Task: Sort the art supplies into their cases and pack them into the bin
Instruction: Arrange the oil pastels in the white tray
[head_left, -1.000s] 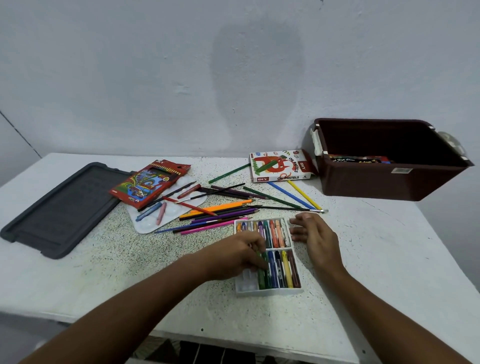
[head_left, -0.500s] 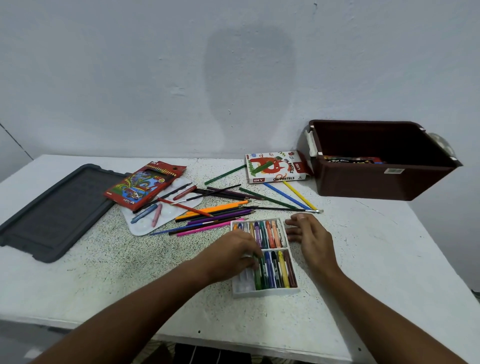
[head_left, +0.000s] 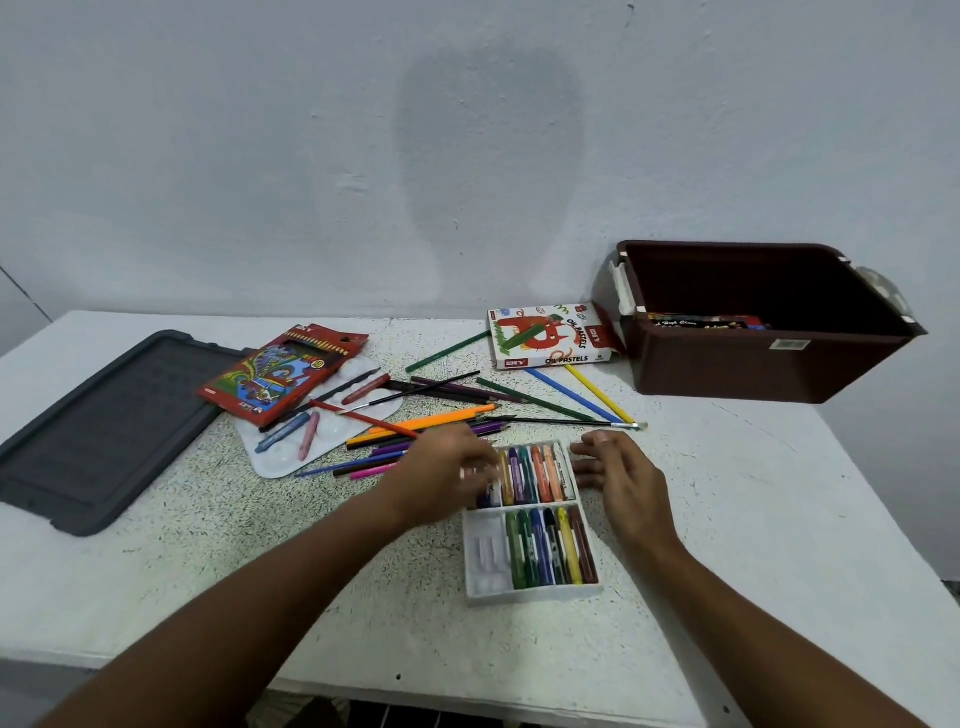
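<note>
A white plastic tray (head_left: 485, 569) lies in front of me, with oil pastels (head_left: 550, 545) filling both of its rows. Its lower-left slots are bare. My left hand (head_left: 449, 475) hovers over the upper-left corner of the tray, blurred by motion, so its fingers are unclear. My right hand (head_left: 621, 480) rests flat on the table with straight fingers against the tray's right edge. Behind the tray lie the oil pastels box (head_left: 550, 340), several loose coloured pencils (head_left: 431, 423) and a red pencil box (head_left: 280, 374). The brown bin (head_left: 753, 369) stands at the back right.
A white paint palette (head_left: 283, 462) under the red box holds a blue, a pink and a red crayon plus a thin brush. A grey bin lid (head_left: 98, 431) lies at the left. A dark case (head_left: 701, 323) lies inside the bin. The table's front edge is close to me.
My left hand has moved up from the tray's lower row to its upper-left corner. My right hand stays beside the tray's right edge.
</note>
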